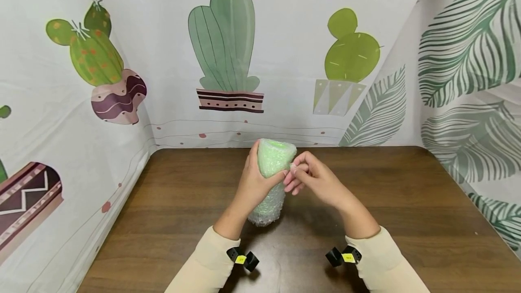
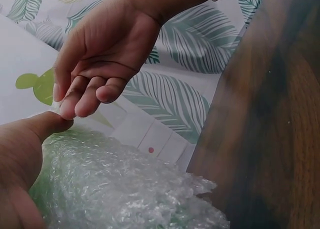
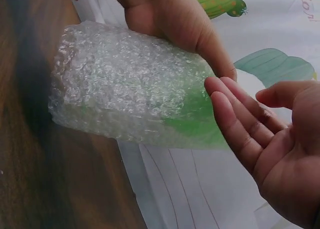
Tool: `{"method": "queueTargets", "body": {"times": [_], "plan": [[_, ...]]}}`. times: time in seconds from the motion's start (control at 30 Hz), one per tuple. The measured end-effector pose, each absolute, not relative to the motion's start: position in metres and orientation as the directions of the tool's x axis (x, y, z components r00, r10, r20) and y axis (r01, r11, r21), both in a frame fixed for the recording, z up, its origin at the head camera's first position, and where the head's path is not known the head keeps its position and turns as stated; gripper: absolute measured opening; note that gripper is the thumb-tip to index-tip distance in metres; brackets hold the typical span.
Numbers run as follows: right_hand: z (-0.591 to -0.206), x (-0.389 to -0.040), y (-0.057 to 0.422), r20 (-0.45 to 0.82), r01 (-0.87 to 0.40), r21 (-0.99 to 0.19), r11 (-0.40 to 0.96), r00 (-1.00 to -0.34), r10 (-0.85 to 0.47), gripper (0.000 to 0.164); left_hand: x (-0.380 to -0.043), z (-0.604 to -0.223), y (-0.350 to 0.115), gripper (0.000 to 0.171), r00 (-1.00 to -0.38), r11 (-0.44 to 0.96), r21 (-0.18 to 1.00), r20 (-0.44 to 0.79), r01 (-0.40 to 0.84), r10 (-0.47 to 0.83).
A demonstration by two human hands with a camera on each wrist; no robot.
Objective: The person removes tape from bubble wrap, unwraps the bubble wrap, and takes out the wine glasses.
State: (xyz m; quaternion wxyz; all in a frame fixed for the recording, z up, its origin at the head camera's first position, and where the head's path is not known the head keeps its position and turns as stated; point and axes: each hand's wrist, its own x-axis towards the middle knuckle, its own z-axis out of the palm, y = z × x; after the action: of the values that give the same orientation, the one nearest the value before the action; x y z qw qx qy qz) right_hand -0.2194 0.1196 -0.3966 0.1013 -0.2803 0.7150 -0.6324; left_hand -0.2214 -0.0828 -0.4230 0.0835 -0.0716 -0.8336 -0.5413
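A pale green, cup-like object wrapped in bubble wrap (image 1: 269, 205) stands tilted over the table, its wider end uppermost. My left hand (image 1: 256, 177) grips it near the top, with the thumb across the near side. At the upper right edge, my right hand (image 1: 312, 176) pinches a small clear piece (image 1: 293, 166) between thumb and forefinger; whether it is tape or wrap I cannot tell. Its other fingers are loosely bent by the left thumb. In the right wrist view, green shows through the bubble wrap (image 3: 125, 74) most strongly at the wide end.
A brown wooden table (image 1: 183, 202) lies under both hands. White cloth (image 1: 289, 58) printed with cacti hangs behind and on the left, and leaf-printed cloth (image 1: 468, 58) on the right. Each wrist wears a black camera (image 1: 251, 261).
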Motion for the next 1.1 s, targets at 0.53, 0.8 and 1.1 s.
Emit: {"method": "queueTargets", "body": {"times": [0.53, 0.8, 1.1], "plan": [[-0.3956, -0.2196, 0.1203, 0.138, -0.164, -0.986, 0.005, -0.842, -0.522, 0.016, -0.2211, -0.4222, -0.0824, 0.111, -0.977, 0.381, 0.901, 0.205, 0.209, 0.054], [-0.3979, -0.2186, 0.1141, 0.137, -0.208, -0.971, 0.119, -0.891, -0.433, 0.016, -0.2175, -0.4208, -0.0796, 0.111, -0.975, 0.46, 0.861, 0.219, 0.217, 0.05], [-0.3984, -0.2162, 0.1121, 0.146, -0.251, -0.945, 0.209, -0.897, -0.418, 0.013, -0.2181, -0.4219, -0.0803, 0.116, -0.978, 0.474, 0.857, 0.196, 0.203, 0.065]]}}
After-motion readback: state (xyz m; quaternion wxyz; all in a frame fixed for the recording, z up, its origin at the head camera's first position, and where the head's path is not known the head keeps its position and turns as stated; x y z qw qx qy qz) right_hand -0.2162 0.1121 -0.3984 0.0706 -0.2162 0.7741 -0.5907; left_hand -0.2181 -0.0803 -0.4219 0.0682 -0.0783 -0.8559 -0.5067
